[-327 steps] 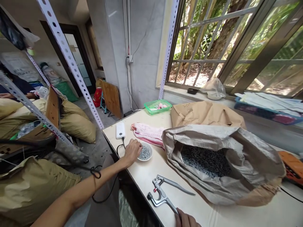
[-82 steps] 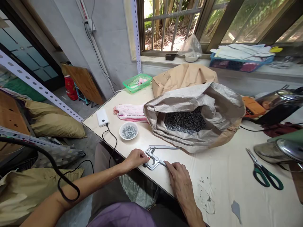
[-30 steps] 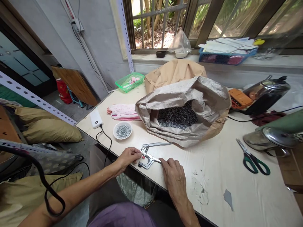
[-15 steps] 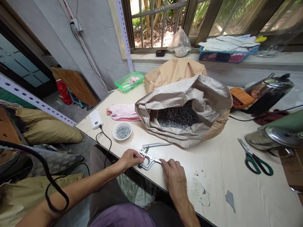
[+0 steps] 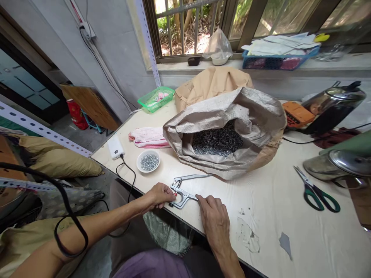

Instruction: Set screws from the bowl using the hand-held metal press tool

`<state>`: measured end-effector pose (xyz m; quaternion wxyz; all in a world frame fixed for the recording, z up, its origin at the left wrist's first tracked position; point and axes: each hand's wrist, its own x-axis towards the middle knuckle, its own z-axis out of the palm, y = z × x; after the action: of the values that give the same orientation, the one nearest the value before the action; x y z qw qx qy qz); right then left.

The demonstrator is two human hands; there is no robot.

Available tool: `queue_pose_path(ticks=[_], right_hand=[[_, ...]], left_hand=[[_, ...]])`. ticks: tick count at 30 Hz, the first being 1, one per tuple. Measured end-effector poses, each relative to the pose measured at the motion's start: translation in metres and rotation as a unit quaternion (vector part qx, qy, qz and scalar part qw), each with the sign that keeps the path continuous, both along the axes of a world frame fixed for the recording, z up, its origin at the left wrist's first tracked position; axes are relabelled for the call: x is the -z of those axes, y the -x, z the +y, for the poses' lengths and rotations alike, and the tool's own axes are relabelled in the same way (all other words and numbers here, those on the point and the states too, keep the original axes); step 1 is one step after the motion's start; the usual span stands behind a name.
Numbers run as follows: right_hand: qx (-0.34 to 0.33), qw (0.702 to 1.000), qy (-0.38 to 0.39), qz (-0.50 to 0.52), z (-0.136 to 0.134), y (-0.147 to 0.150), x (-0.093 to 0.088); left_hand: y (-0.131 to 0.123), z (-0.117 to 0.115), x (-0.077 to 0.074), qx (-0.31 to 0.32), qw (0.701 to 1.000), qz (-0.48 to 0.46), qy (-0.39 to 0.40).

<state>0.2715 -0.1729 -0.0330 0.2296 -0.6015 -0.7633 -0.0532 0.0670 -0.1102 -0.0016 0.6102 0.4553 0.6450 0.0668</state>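
Observation:
A silver plier-like hand tool [image 5: 188, 195] lies on the table near its front edge. It has a C-shaped frame, a small spring and a long upper lever that stands apart from the lower handle. My right hand [image 5: 214, 218] is closed on the end of the lower handle. At the tool's jaw, my left hand [image 5: 160, 194] pinches with thumb and forefinger. A tiny red bit shows at those fingertips, too small to name. Just behind my left hand stands a white bowl [image 5: 148, 161] of small shiny metal pieces.
A large open sack [image 5: 203, 106] full of dark metal pieces stands behind the tool. Around it are a pink-white cloth [image 5: 149, 137], a white power bank [image 5: 116, 147] with a cable, and a green basket [image 5: 156, 99]. Scissors [image 5: 317, 193] and a metal mug [image 5: 321, 166] are at right.
The view has shifted slightly. Both hands keep their places on the tool, and nothing on the table has visibly been moved.

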Motion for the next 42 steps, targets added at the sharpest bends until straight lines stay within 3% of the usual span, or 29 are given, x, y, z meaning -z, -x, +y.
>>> queue_pose_path(ticks=[3, 6, 8, 12, 15, 21, 28, 34, 38, 42], right_hand=[[-0.009, 1.0, -0.002, 0.005, -0.002, 0.0, 0.0], [-0.013, 1.0, -0.004, 0.009, -0.003, 0.0, 0.001], [-0.01, 1.0, -0.005, 0.01, -0.004, 0.001, 0.001], [-0.007, 1.0, -0.006, 0.005, -0.004, 0.002, 0.003], [-0.01, 1.0, -0.003, -0.005, -0.004, 0.001, 0.003], [-0.011, 1.0, 0.004, -0.013, -0.004, 0.001, 0.003], [-0.006, 1.0, -0.003, -0.021, -0.004, 0.003, 0.003], [-0.012, 1.0, 0.008, 0.003, -0.002, 0.002, 0.006], [-0.014, 0.999, 0.017, 0.031, -0.003, -0.001, -0.002], [-0.014, 0.994, 0.008, 0.104, -0.007, 0.003, -0.024]], left_hand=[[0.001, 0.0, -0.001, 0.027, 0.999, 0.01, 0.029], [0.001, -0.005, 0.0, 0.05, 0.999, 0.01, -0.002], [0.002, -0.008, 0.0, 0.04, 0.999, 0.001, -0.023], [0.002, -0.012, 0.0, -0.008, 0.999, -0.019, 0.033], [0.001, -0.011, -0.001, -0.009, 0.999, -0.019, 0.041], [0.001, -0.002, -0.005, 0.072, 0.997, -0.008, 0.018], [0.004, 0.003, -0.007, 0.105, 0.994, 0.008, -0.028], [0.004, 0.011, -0.01, 0.082, 0.995, -0.033, 0.051], [0.004, 0.009, -0.019, 0.03, 0.999, -0.029, 0.012], [0.003, -0.004, -0.025, -0.02, 0.997, -0.073, -0.018]])
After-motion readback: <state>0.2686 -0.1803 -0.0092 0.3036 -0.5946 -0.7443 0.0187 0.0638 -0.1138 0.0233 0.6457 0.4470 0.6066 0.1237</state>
